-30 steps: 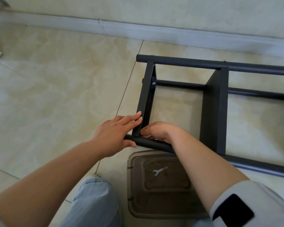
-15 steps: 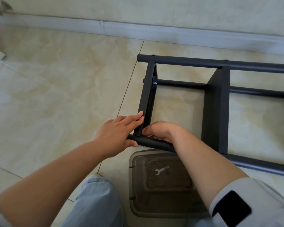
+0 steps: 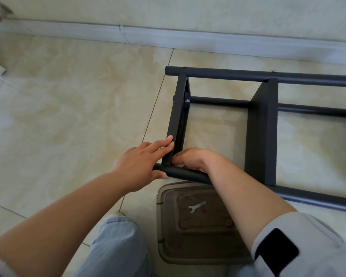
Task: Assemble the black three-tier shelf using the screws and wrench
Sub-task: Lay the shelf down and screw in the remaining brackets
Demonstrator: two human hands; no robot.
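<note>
Shelf (image 3: 262, 132) hasn't budged lately: left hand (image 3: 142, 164) still braces the corner flat-fingered, right hand (image 3: 190, 158) curls there, grip unclear; wrench (image 3: 196, 206) unused.

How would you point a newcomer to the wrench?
Start at the black shelf frame lying on the tiled floor, then drop to the brown translucent bin lid just below it. The wrench is the small silver tool lying alone there.
</note>
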